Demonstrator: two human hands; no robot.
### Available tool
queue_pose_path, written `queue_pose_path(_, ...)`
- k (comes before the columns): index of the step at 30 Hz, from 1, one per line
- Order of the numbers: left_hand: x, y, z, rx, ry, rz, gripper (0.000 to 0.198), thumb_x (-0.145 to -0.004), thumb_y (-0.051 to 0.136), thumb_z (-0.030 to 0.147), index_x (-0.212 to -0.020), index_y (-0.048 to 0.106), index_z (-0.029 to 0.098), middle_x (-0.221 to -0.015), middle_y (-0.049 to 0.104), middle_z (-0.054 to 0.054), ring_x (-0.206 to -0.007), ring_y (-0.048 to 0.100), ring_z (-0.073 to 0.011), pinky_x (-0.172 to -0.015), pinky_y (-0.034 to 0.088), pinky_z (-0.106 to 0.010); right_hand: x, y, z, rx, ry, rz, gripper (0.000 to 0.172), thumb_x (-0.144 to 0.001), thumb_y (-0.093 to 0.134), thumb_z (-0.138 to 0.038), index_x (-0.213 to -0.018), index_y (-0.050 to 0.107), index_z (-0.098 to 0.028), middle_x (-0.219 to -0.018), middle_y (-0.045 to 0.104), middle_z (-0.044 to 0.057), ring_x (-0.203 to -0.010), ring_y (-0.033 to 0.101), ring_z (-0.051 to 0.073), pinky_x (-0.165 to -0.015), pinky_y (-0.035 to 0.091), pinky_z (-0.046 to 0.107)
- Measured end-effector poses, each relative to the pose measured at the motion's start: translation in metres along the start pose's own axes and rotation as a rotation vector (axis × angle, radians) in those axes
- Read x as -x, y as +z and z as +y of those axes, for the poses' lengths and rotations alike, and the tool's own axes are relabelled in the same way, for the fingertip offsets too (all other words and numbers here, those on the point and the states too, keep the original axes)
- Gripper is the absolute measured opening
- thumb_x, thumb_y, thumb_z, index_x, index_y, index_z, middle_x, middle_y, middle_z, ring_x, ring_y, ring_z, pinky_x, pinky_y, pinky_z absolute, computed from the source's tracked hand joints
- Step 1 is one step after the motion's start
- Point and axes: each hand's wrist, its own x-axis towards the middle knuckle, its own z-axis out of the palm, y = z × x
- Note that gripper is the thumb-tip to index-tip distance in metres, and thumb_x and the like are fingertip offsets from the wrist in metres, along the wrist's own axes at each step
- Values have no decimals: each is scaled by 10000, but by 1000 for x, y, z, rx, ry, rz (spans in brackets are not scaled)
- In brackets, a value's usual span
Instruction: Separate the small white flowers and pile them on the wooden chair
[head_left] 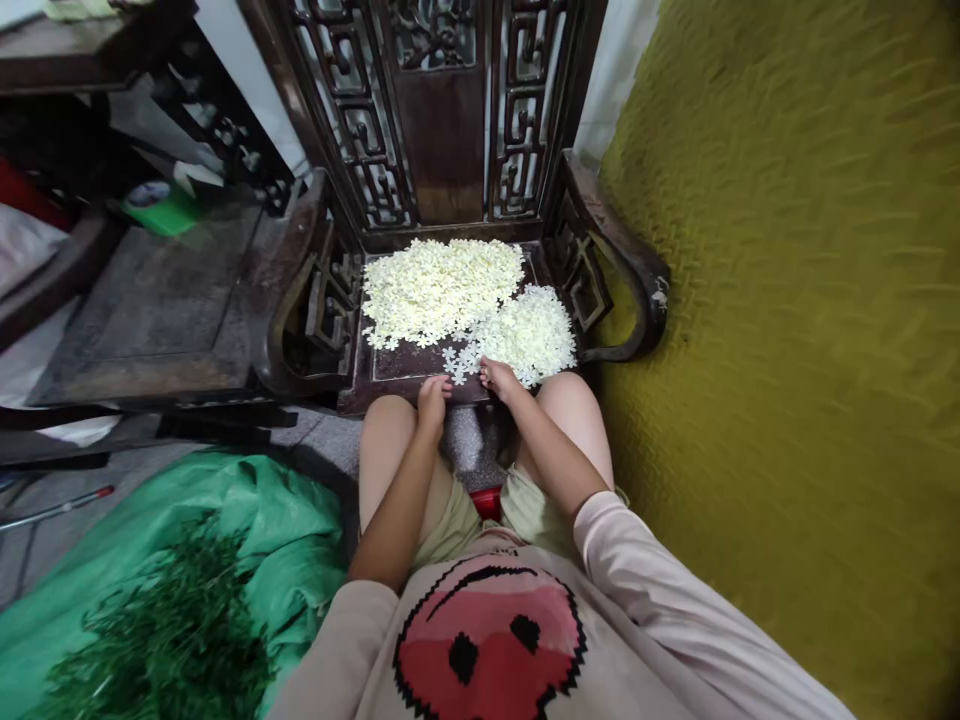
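Observation:
Two heaps of small flower-shaped pieces lie on the seat of a dark carved wooden chair (397,365). The larger pale yellow heap (442,290) spreads across the back and left of the seat. A whiter heap (529,335) sits at the front right, with several loose white flower pieces (459,362) beside it. My left hand (433,400) is closed at the seat's front edge, its fingertips pinched together. My right hand (499,378) is closed in a pinch by the white heap's near left side. What either pinch holds is too small to make out.
Curved armrests (645,300) flank the seat. A yellow textured surface (780,330) rises close on the right. At left, a green roll of tape (161,207) lies on another wooden seat (150,300). Green sheeting (270,510) with leafy greens (172,620) lies at lower left.

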Motion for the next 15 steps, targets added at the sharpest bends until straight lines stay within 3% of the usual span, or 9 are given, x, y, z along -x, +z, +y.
queue_pose_path(2,12,-4,1,-42,54,-43,168,-714,487,262,-773,601,155,-658,564,-2,-566,499,-99,-612,395,-227,7,-2,-9,-182,115,-62,225,-814,439,-319,-690,536,-159,-538,482,-20,-482,481,81,-508,420,196)
queue_pose_path(4,24,-5,3,-112,205,-91,163,-728,506,271,-807,599,164,-692,566,-11,-626,511,-116,-647,404,-237,19,-6,-16,-303,163,-149,252,-843,360,-286,-737,544,-150,-602,536,16,-553,546,106,-564,469,229)
queue_pose_path(7,44,-2,4,-300,512,-190,234,-744,549,300,-943,606,193,-799,575,-32,-733,516,-142,-742,408,-266,40,-14,-20,-350,144,-262,178,-815,383,-189,-793,552,-135,-691,594,52,-637,593,135,-623,503,265)
queue_pose_path(9,56,2,3,-410,644,-248,280,-749,566,311,-1007,603,209,-876,572,-45,-793,514,-157,-793,399,-284,55,-19,-16,-316,124,-333,147,-787,418,-142,-821,559,-120,-705,613,67,-659,603,145,-642,510,272)
queue_pose_path(12,70,8,-4,-442,668,-248,284,-759,565,318,-1021,596,213,-923,550,-53,-824,511,-164,-789,404,-289,77,-24,-5,-260,96,-399,166,-762,442,-95,-852,581,-96,-724,645,87,-697,619,148,-668,510,257)
queue_pose_path(15,78,10,-11,-431,610,-209,171,-765,557,320,-871,617,199,-839,525,-40,-779,508,-157,-747,413,-280,92,-24,5,-237,71,-379,206,-739,440,-44,-849,607,-95,-742,670,86,-719,628,135,-689,508,234)
